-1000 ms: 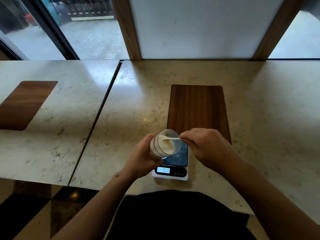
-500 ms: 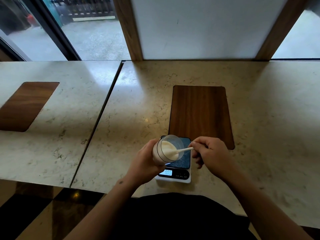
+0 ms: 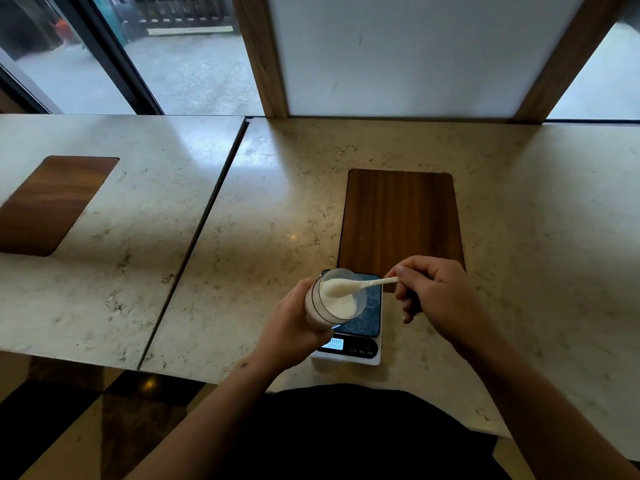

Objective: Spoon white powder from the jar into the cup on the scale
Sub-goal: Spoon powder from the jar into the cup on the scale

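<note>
My left hand (image 3: 292,329) grips a clear jar (image 3: 337,299) of white powder, tilted with its mouth toward the right, above the left part of a small white scale (image 3: 360,353) with a dark platform. My right hand (image 3: 436,296) pinches the handle of a white plastic spoon (image 3: 360,285). The spoon's bowl sits at the jar's mouth, heaped with powder. The scale's lit display shows below the jar. No cup can be seen on the scale; the jar hides part of the platform.
The scale stands near the front edge of a marble counter (image 3: 263,237). A dark wooden inlay (image 3: 400,220) lies just behind it, another wooden inlay (image 3: 52,202) on the left slab. A seam splits the two slabs. A wall panel and windows stand behind.
My right hand has drawn back to the right, lifting the spoon from deep inside the jar up to its mouth with powder on it. The jar has stayed in my left hand.
</note>
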